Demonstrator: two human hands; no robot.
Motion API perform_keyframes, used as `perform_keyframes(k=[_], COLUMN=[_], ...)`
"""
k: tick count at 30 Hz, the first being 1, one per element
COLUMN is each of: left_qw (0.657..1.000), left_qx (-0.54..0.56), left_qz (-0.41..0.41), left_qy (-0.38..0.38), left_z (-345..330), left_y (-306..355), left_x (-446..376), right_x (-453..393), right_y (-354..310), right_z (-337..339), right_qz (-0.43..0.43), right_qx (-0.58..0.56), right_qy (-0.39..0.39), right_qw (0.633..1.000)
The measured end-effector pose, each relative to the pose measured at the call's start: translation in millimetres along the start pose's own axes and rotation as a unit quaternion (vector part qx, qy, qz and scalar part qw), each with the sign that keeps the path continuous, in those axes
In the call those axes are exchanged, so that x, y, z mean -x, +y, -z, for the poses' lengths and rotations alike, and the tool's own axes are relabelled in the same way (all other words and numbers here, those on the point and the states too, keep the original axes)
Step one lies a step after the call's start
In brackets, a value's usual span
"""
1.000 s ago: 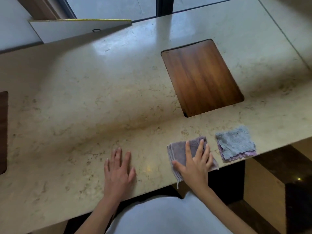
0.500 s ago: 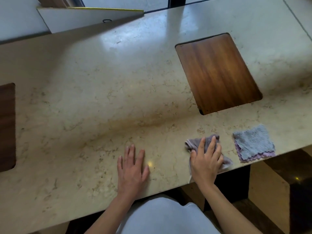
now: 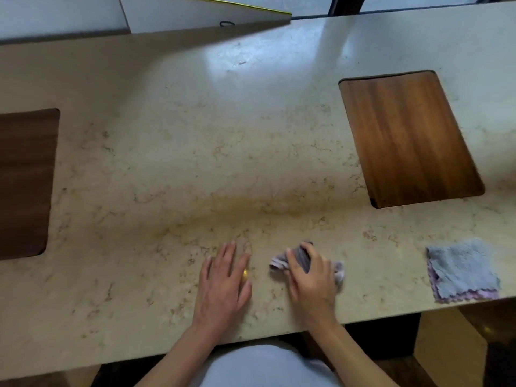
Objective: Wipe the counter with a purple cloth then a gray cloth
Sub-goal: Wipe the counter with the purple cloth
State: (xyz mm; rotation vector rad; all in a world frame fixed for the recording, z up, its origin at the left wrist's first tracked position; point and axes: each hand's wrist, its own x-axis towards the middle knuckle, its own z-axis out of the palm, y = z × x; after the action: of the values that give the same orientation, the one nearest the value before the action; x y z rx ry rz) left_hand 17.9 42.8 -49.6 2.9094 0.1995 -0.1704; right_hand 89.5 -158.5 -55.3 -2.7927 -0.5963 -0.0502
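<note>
A long pale marble counter [image 3: 173, 152] runs under us, with a wooden inset panel [image 3: 410, 138] set into it at the right and a darker one [image 3: 25, 182] at the left. Our right hand [image 3: 312, 283] has its fingers curled around the bunched purple cloth [image 3: 303, 258], pressed to the stone near the front edge, so we judge the first wipe is in hand. Our left hand [image 3: 223, 286] lies flat, fingers spread, holding nothing. The gray cloth [image 3: 462, 268] waits folded, well apart to the right. Next we need broad strokes across the stone, then a swap of cloths
</note>
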Motion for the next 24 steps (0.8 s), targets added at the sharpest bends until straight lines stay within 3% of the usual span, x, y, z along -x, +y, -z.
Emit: perform_keyframes(k=[2, 4, 9, 13, 17, 20, 22, 24], left_qw=[1.000, 1.000, 1.000, 1.000, 0.999, 1.000, 0.999, 0.991], left_qx=[-0.001, 0.000, -0.004, 0.000, 0.001, 0.014, 0.007, -0.001], left_qz=[-0.008, -0.007, 0.000, -0.008, -0.020, -0.006, 0.052, 0.133], left_qy=[-0.008, -0.020, -0.030, -0.022, -0.025, -0.023, -0.015, -0.007], left_z=[0.2, -0.2, -1.4, 2.0, 6.5, 8.7, 15.4, 26.2], left_y=[-3.4, -3.8, -3.9, -4.6, -7.6, -19.8, -42.9, -78.7], left_x=[0.5, 1.8, 0.9, -0.2, 1.2, 17.0, 32.4, 46.8], right_x=[-4.5, -13.1, -85.1, -140.4, -112.7, -44.1, -29.4, -50.4], right_y=[-19.4, -10.7, 51.2, 31.7, -26.1, -62.3, -45.5, -12.6], right_z=[-8.1, -5.8, 17.7, 7.0, -12.0, -23.2, -14.8, 0.8], right_qz=[0.104, 0.141, -0.112, -0.168, -0.116, 0.080, 0.162, 0.116], right_qx=[-0.017, -0.021, 0.031, 0.028, -0.006, -0.016, -0.022, -0.005], right_qy=[-0.008, -0.015, 0.011, 0.037, 0.010, -0.023, -0.056, -0.073], right_qw=[0.994, 0.990, 0.993, 0.985, 0.993, 0.996, 0.985, 0.991])
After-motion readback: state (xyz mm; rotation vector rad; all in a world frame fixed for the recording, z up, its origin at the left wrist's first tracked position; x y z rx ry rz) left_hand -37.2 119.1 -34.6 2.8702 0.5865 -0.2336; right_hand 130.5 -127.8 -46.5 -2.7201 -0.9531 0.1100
